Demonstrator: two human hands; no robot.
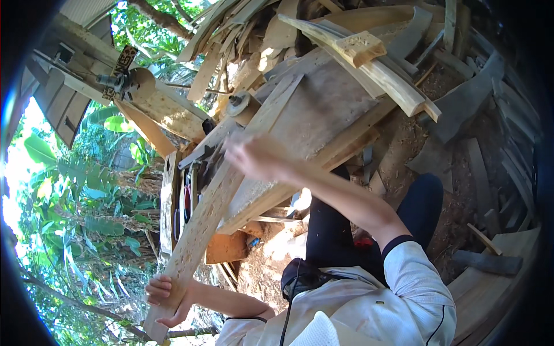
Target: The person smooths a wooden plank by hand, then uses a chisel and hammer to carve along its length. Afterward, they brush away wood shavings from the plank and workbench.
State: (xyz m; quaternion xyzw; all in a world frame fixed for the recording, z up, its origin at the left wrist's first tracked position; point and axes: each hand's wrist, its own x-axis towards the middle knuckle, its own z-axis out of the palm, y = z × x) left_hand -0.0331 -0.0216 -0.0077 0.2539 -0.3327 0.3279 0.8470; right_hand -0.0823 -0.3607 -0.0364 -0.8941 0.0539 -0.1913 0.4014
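Observation:
A long pale wooden plank (202, 216) with rough marks on its face slants across the workbench (340, 112) and sticks out over its near left edge. My left hand (173, 299) grips the overhanging near end, fingers on one side and thumb on the other. Over the middle of the plank is my right hand (257, 157); motion smears its fingers, so I cannot tell whether it presses on the wood or hovers. Beside the plank's far part, a round tan wheel (242, 109) with a metal nut on top stands at the bench edge.
Cut boards (369, 69) lie stacked on the far right of the bench. Wood offcuts (479, 98) cover the ground at right. A motor-like machine with a disc (138, 85) sits at the far left. Tools (187, 202) hang in a slot by the bench's left edge.

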